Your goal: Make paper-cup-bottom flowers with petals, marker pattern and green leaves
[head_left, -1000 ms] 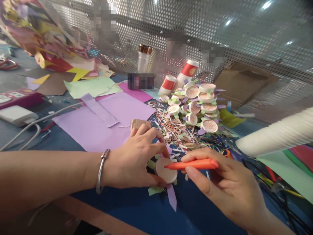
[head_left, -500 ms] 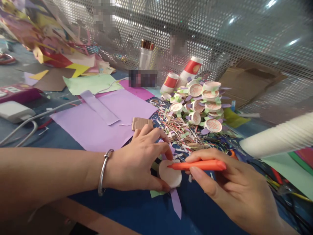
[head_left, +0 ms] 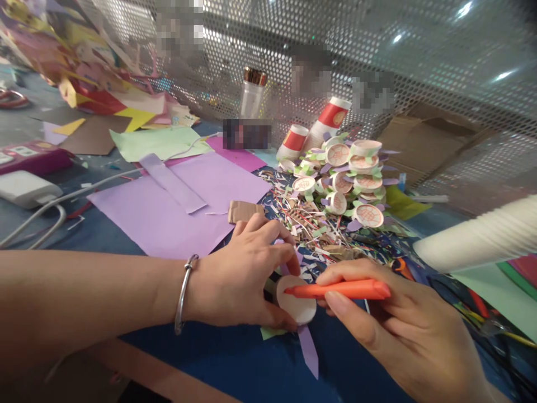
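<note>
My left hand (head_left: pixel 255 274) curls its thumb and fingers round the edge of a small white paper cup bottom (head_left: pixel 298 305), which faces up. Purple and green paper strips stick out from under it, one purple strip (head_left: pixel 309 352) pointing toward me. Between the thumb and fingers of my right hand (head_left: pixel 403 324) is an orange marker (head_left: pixel 348 289), its tip at the white disc. Whether the tip touches the surface I cannot tell. Behind the hands stands a pile of similar cup pieces (head_left: pixel 367 215) with orange line patterns and green and purple paper tabs.
Paper scraps (head_left: pixel 310 224) litter the blue table by the pile. Purple paper (head_left: pixel 176 224) lies left, near a white charger (head_left: pixel 29 187) with a cable. Red-and-white paper cups (head_left: pixel 331 120) and a clear bottle (head_left: pixel 251 101) stand at the mesh partition. A stack of white cups (head_left: pixel 478 235) lies right.
The marker tip has shifted slightly left and down across the white disc. Both hands keep their grips, and the whole view has moved a little.
</note>
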The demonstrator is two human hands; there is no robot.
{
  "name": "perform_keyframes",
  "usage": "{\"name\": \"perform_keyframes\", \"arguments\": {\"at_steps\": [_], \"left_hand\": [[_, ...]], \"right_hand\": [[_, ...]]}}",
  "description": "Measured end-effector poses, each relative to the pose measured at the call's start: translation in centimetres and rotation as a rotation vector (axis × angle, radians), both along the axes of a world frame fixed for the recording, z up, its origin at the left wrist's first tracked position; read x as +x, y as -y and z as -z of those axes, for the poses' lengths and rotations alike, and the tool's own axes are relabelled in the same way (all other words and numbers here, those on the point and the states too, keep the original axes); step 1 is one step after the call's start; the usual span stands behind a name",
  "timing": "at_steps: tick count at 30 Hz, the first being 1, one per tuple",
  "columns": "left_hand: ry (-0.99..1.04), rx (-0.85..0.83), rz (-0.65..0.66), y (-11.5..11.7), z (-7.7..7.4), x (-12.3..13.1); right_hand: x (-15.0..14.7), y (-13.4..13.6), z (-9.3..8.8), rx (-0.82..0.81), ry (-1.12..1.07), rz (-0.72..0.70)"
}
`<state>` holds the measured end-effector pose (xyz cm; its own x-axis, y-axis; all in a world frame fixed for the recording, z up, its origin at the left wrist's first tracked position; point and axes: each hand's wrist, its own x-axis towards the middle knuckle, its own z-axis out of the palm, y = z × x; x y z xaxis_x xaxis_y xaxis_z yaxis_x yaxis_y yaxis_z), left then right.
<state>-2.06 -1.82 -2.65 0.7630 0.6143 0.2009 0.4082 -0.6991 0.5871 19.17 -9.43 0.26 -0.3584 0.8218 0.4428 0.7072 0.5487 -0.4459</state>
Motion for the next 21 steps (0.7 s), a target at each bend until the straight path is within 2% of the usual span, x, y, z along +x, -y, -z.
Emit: {"name": "perform_keyframes", "arguments": {"at_steps": [13, 21], "left_hand": [[-0.011, 0.001, 0.012, 0.1, -0.4, 0.0], [-0.009, -0.019, 0.009, 0.1, -0.4, 0.0]], "right_hand": [[0.2, 0.2, -0.4, -0.033, 0.023, -0.028], [1.2, 0.5, 0.3, 0.017, 0.01, 0.055]]}}
